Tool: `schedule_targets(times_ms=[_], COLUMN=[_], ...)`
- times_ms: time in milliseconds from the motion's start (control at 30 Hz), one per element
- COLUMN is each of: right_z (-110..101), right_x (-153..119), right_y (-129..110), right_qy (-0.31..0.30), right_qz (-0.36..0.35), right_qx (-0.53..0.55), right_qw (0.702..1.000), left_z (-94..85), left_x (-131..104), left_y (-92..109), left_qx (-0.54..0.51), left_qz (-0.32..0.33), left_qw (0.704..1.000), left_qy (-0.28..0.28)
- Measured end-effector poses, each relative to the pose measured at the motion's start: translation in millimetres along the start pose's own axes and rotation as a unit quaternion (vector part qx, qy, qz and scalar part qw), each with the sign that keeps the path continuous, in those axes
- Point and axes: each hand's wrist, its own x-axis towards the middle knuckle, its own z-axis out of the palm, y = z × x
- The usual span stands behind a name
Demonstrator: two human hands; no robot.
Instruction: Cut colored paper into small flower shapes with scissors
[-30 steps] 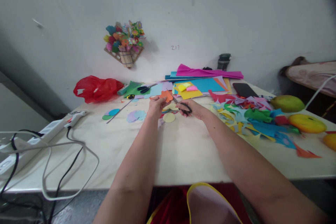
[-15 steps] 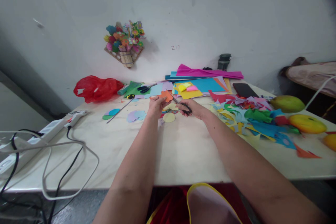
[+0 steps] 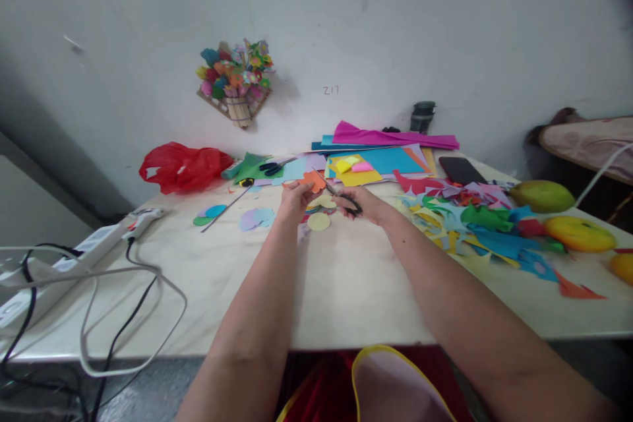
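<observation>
Left hand (image 3: 295, 199) pinches orange paper (image 3: 313, 180); right hand (image 3: 363, 204) grips scissors (image 3: 353, 206). Paper flowers (image 3: 236, 69) in wall holder (image 3: 238, 112). 1 red bag (image 3: 182, 168), contents unclear.

1. Backed by a pale gray wall (image 3: 445, 26), smudged in places and marked by hand with what reads as "217" or "Z17."
2. Decorated, left of the marking, with colorful flowers (image 3: 237, 72) on a lattice.
3. Spanned nearly from side to side by a pale-topped table (image 3: 356, 290).
4. Bordered at far left by a gray panel (image 3: 34, 204), at far right by a pinkish patterned pad (image 3: 588, 138), darkly edged.
5. Floored in gray, with a patch of floor (image 3: 168, 389) visible at lower left.
6. Lit softly, with shadow at left.
</observation>
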Motion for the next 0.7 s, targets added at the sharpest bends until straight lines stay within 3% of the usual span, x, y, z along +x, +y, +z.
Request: schedule_targets(times_ms=[467, 700], right_z=[-0.8, -6.9], right_x=[0.3, 1.6], right_y=[1.6, 4.7], right_qy=[0.020, -0.006], right_qz=[-0.012, -0.016], right_qx=[0.006, -0.012], right_qw=[1.000, 1.000], left_z=[-3.2, -5.3], left_x=[0.5, 1.2], left_y=[-1.2, -0.2], left_qx=[0.009, 0.028], left_qz=[-0.024, -0.045], left_qw=[0.999, 0.998], left_qy=[-0.021, -0.026])
